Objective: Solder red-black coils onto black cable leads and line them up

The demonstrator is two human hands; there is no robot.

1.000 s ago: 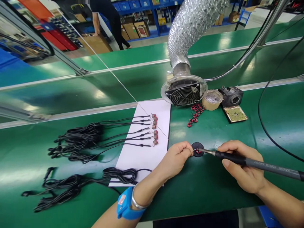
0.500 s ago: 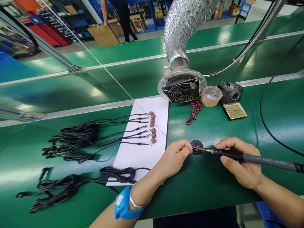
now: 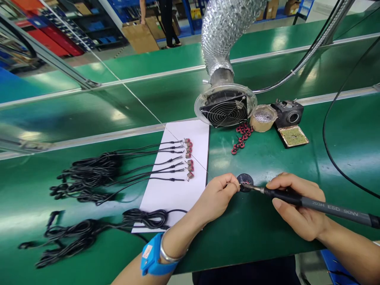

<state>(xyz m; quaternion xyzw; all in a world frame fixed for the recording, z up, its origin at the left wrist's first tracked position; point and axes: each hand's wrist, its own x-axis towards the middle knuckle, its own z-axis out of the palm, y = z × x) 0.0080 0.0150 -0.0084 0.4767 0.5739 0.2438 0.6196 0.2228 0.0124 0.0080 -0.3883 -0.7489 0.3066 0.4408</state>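
My right hand (image 3: 299, 206) is wrapped round a soldering iron (image 3: 326, 206), its tip pointing left over a small black round disc (image 3: 244, 178). Something small with red bits lies on the disc under the tip, partly hidden. Fingers pinched, my left hand (image 3: 221, 194) meets the disc's left edge. A thin solder wire (image 3: 139, 99) runs down from the upper left into those fingers. A blue wrist strap (image 3: 152, 255) is on my left wrist. Beyond the disc lies a pile of red-and-black ring coils (image 3: 244, 134).
A fume-extractor fan (image 3: 227, 111) hangs from a silver duct (image 3: 218, 35). Behind stand a tape roll (image 3: 263, 120) and an iron stand (image 3: 287, 113) with a sponge tray (image 3: 293, 136). Black cables (image 3: 92, 170) and small components (image 3: 189, 154) lie on and beside a white board (image 3: 166, 198).
The view has shifted slightly. Both hands stay at the disc, the iron tip still over it. In the background, a person and a cardboard sheet appear a little further right.
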